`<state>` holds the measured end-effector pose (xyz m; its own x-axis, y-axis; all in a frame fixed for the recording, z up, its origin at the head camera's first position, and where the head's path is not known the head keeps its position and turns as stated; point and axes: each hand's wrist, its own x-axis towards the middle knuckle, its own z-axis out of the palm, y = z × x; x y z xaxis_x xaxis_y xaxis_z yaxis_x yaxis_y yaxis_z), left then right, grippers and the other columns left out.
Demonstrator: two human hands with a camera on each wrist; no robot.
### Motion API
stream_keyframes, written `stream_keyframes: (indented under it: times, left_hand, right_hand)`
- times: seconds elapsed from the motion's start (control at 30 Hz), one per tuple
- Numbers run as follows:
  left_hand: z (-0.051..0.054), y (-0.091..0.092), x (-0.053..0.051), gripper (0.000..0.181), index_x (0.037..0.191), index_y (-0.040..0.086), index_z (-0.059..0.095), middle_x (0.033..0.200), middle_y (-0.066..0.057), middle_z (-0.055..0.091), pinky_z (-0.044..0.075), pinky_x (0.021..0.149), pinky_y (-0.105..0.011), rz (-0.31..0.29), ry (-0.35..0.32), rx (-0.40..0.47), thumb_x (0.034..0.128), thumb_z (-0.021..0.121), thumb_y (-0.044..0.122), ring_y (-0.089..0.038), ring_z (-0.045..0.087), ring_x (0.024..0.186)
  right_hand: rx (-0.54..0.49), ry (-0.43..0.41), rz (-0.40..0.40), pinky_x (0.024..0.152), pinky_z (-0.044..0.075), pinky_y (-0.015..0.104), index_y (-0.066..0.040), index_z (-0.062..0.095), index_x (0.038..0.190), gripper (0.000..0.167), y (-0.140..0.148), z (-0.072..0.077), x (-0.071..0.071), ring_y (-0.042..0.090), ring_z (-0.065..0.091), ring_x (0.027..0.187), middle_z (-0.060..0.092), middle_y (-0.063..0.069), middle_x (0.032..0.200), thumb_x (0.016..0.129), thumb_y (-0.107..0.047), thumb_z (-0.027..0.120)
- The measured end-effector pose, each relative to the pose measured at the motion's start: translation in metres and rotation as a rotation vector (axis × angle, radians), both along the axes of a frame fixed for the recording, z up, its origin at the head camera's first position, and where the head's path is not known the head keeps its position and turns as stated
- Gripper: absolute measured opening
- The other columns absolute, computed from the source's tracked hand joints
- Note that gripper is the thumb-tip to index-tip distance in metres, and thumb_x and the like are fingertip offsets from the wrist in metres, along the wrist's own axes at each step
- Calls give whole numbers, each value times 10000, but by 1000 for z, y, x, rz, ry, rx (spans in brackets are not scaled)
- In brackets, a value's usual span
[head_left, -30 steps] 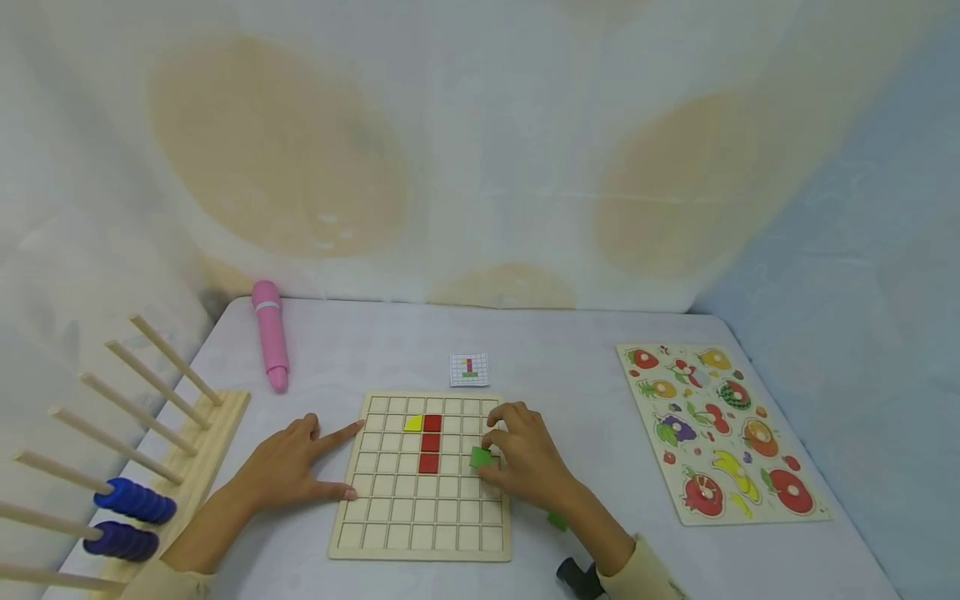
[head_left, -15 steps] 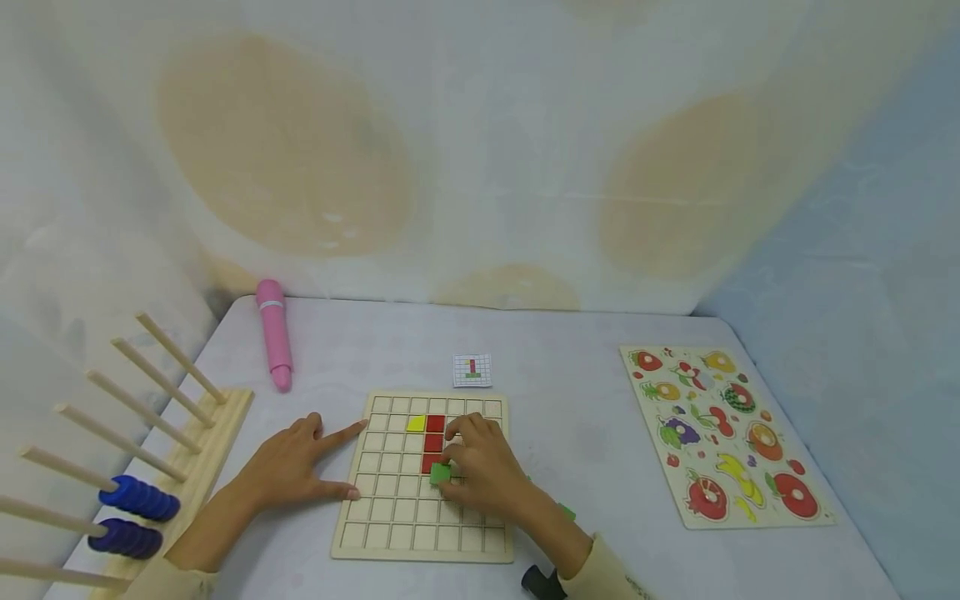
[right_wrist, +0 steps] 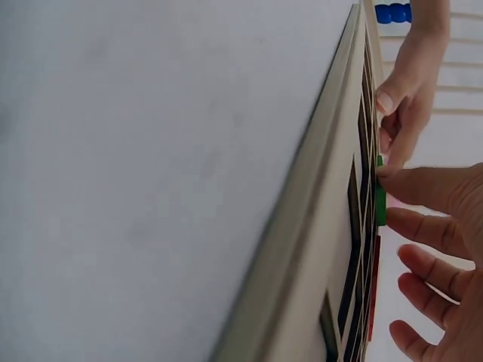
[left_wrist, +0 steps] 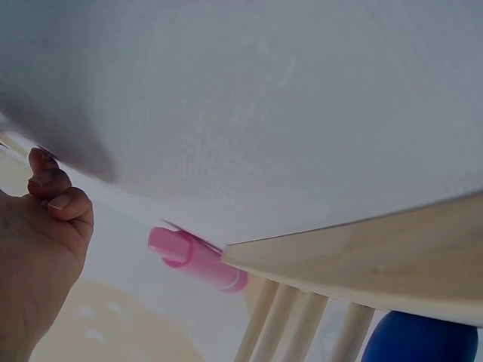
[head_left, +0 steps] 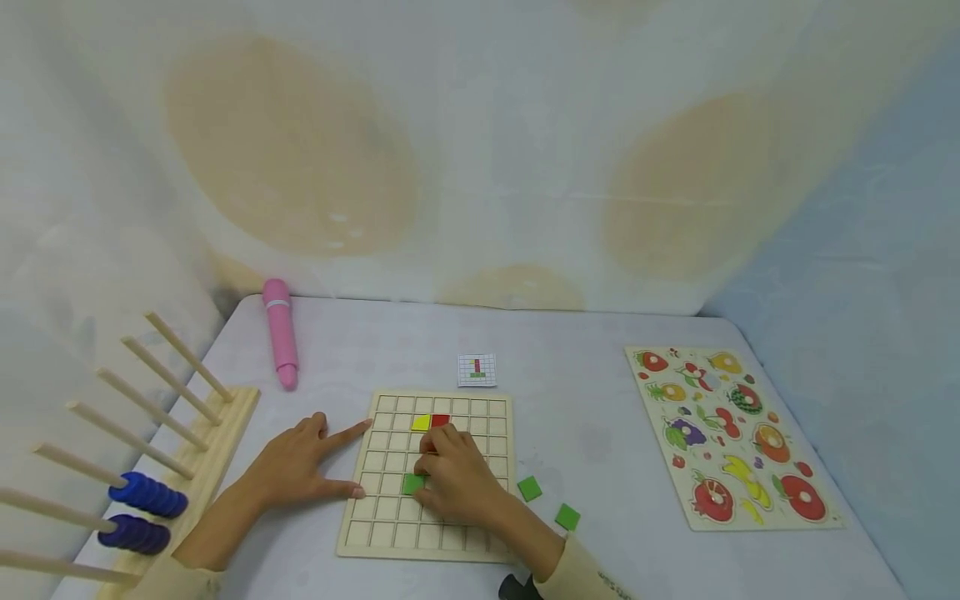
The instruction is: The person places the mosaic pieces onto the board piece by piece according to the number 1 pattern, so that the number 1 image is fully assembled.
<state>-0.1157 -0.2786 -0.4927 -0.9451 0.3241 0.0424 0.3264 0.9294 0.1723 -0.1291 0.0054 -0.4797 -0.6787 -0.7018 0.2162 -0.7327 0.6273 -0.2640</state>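
Observation:
A wooden grid board lies on the table in the head view. My right hand is over it, pinching a green square tile between thumb and index finger at the board's left-centre cells. In the right wrist view the green tile is very near the grid; I cannot tell if it is seated. Beside the yellow tile is a red tile; the red column below it is covered by my right hand. My left hand touches the board's left edge with straight index finger and thumb.
Two loose green tiles lie right of the board. Behind it is a small pattern card. A peg abacus and a pink stick-shaped object stand left; a fruit puzzle board lies right.
My right hand has carried the green tile left across the board, from its right side to below the red column's left. The left hand stays at the board's edge.

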Motion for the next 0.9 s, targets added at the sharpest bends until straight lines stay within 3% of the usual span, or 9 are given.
stream_keyframes:
  times: [0.3,0.53,0.77,0.9]
  left_hand:
    - [2,1,0,938,1455,413,481,872,14,381,299,575,-250,6,-7,0,655,566,896,-101,346,706]
    - [2,2,0,956,1467,411,464,881,6,384,298,582,-250,10,-40,-5,655,545,909,-102,348,717]
    - [4,4,0,963,1466,407,467,869,2,387,294,567,-255,18,-43,-19,649,555,909,-108,347,710]
    - [7,4,1,961,1466,406,466,867,2,386,291,562,-253,20,-47,-16,650,563,903,-107,345,711]
  right_hand:
    - [-8,-17,-34,946,408,329,-213,783,931,191,-2,0,4,115,435,1053,529,-64,1056,814,-360,814]
    - [-4,20,-15,966,396,346,-235,761,996,269,13,4,3,133,446,1086,545,-43,1111,792,-399,822]
    - [-25,-135,-44,997,380,389,-220,758,1084,369,56,14,-7,145,430,1168,540,-28,1179,761,-367,858]
    - [-57,-162,-73,988,384,424,-187,759,1081,401,83,13,-12,174,445,1162,542,-4,1169,731,-343,878]
